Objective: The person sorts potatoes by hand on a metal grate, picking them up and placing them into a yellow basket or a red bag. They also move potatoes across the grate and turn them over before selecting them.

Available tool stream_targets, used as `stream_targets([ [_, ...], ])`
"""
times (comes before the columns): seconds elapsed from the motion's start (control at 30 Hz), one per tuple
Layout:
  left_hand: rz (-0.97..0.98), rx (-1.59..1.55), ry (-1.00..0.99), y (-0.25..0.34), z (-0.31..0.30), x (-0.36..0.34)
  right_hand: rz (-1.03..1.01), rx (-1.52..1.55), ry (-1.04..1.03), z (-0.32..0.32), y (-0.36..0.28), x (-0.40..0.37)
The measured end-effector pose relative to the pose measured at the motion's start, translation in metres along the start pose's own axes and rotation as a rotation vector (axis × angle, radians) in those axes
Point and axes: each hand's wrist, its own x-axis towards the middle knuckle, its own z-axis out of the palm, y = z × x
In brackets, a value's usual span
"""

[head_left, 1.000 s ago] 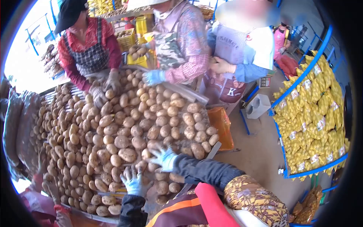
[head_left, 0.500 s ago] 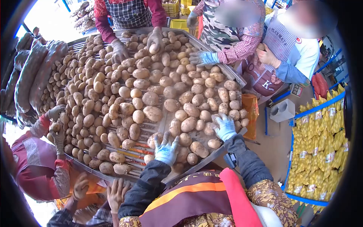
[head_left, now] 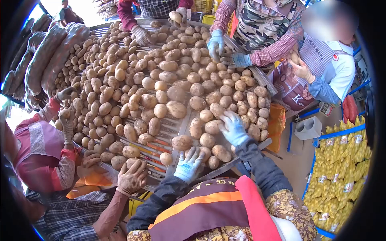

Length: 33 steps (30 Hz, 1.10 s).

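My left hand, in a light blue glove, lies with fingers apart against potatoes near the front edge of the metal sorting table. It is open, and a large brown potato sits just beyond its fingertips. My right hand, gloved alike, rests open over the potatoes at the right; a long potato is by its fingers. Between my hands lie several potatoes, among them an oval one. Neither hand grips anything I can see; the undersides of both are hidden.
Co-workers' hands touch the table: a gloved hand at the back, blue gloves at back right, and a bare hand at front left. Filled sacks lie at the left. Yellow net bags stand in a blue rack.
The view has shifted, so the table appears lower and further right. My right hand has moved left and inward over the potatoes. A co-worker's bare hand has come onto the front left edge.
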Motion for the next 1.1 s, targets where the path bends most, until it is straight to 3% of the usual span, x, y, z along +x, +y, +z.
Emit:
stream_targets([
  [0.07,0.013,0.06,-0.004,0.002,0.0,0.012,-0.031,-0.166,-0.121,0.008,-0.035,0.043],
  [0.13,0.098,0.121,-0.003,-0.001,0.005,0.022,0.108,-0.403,-0.25,0.032,-0.066,0.062],
  [0.2,0.097,0.07,0.018,0.001,-0.003,0.02,0.022,-0.551,-0.378,0.058,-0.084,0.047],
  [0.23,0.077,-0.013,0.008,-0.003,-0.004,0.013,0.002,-0.314,-0.524,0.051,-0.096,0.036],
  [0.27,0.054,-0.1,-0.005,-0.006,-0.006,0.005,-0.141,-0.429,-0.527,0.046,-0.099,0.012],
  [0.3,0.142,0.01,0.019,-0.011,-0.011,-0.005,-0.19,-0.384,-0.51,0.045,-0.092,-0.009],
  [0.4,0.102,0.002,-0.016,-0.008,-0.026,-0.026,-0.344,-0.254,-0.343,0.015,-0.047,-0.036],
  [0.43,0.101,-0.001,-0.017,-0.008,-0.02,-0.025,-0.142,-0.154,-0.229,-0.005,-0.048,-0.033],
  [0.47,0.118,0.013,-0.02,-0.009,-0.009,-0.02,-0.132,-0.245,-0.049,-0.014,-0.037,-0.031],
  [0.53,0.151,0.029,-0.026,-0.005,0.003,-0.008,0.102,-0.538,-0.309,-0.006,-0.01,-0.031],
  [0.6,0.225,0.121,0.021,0.003,-0.003,0.012,0.068,-0.743,-0.367,0.006,-0.001,-0.029],
  [0.67,0.227,-0.022,0.073,0.009,-0.011,0.02,0.106,-0.642,-0.395,0.0,0.005,-0.026],
  [0.73,0.104,-0.588,0.172,0.012,-0.013,0.025,0.165,-0.309,-0.138,-0.022,-0.008,-0.026],
  [0.77,-0.205,-0.998,-0.015,0.016,-0.011,0.024,0.224,-0.061,0.0,-0.024,-0.014,-0.029],
  [0.8,-0.321,-1.279,0.066,0.022,-0.01,0.031,0.284,0.175,-0.007,-0.031,-0.032,-0.033],
  [0.87,-0.643,-1.628,0.008,0.03,-0.029,0.043,0.292,0.541,-0.447,-0.044,-0.052,-0.034],
  [0.9,-0.681,-1.788,-0.014,0.031,-0.034,0.047,0.291,0.543,-0.44,-0.046,-0.052,-0.031],
  [0.97,-0.755,-1.814,-0.091,0.022,-0.032,0.047,-0.018,-0.005,-0.161,-0.049,-0.048,-0.026],
  [1.0,-0.781,-1.801,-0.104,0.019,-0.032,0.042,-0.061,-0.141,-0.124,-0.037,-0.033,-0.031],
  [1.07,-0.622,-1.835,-0.068,0.006,-0.037,0.025,-0.061,-0.297,-0.404,-0.035,-0.005,-0.046],
  [1.1,-0.682,-1.816,0.013,0.005,-0.042,0.017,0.012,-0.375,-0.556,-0.044,-0.008,-0.042],
])
